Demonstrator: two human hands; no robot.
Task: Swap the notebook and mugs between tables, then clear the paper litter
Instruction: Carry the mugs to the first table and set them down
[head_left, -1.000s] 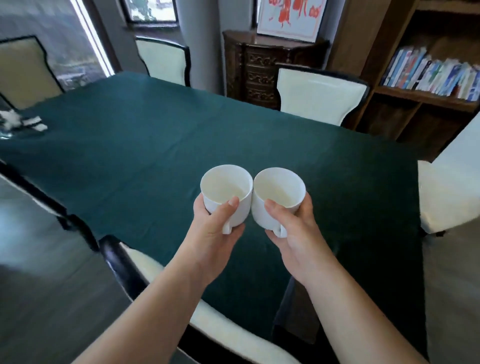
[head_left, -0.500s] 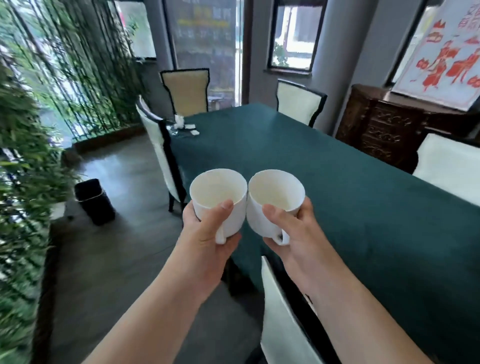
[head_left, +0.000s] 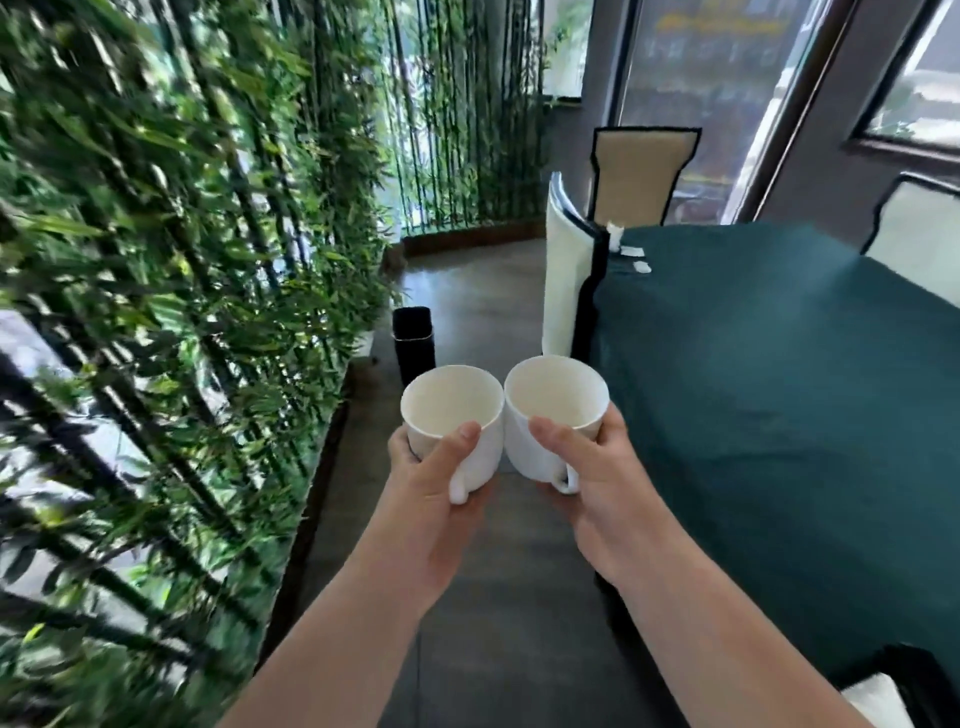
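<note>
The left hand (head_left: 434, 486) is gripping one white mug (head_left: 453, 415); the right hand (head_left: 592, 467) is gripping the other mug (head_left: 555, 410). Both mugs are touching, upright, over the floor (head_left: 498, 571) beside the green-clothed counter (head_left: 779, 389). Paper scraps (head_left: 636, 259) are lying at its far corner.

Bright daylight comes in through the windows (head_left: 701, 98) at the back and through the gaps in the bamboo plants (head_left: 156, 260) on the left. The leaves look smeared and blurry (most of all near the left edge). The two white mugs (head_left: 501, 415) in the middle look sharp. Straight lines bend at the edges. The floor (head_left: 467, 291) shines softly.
</note>
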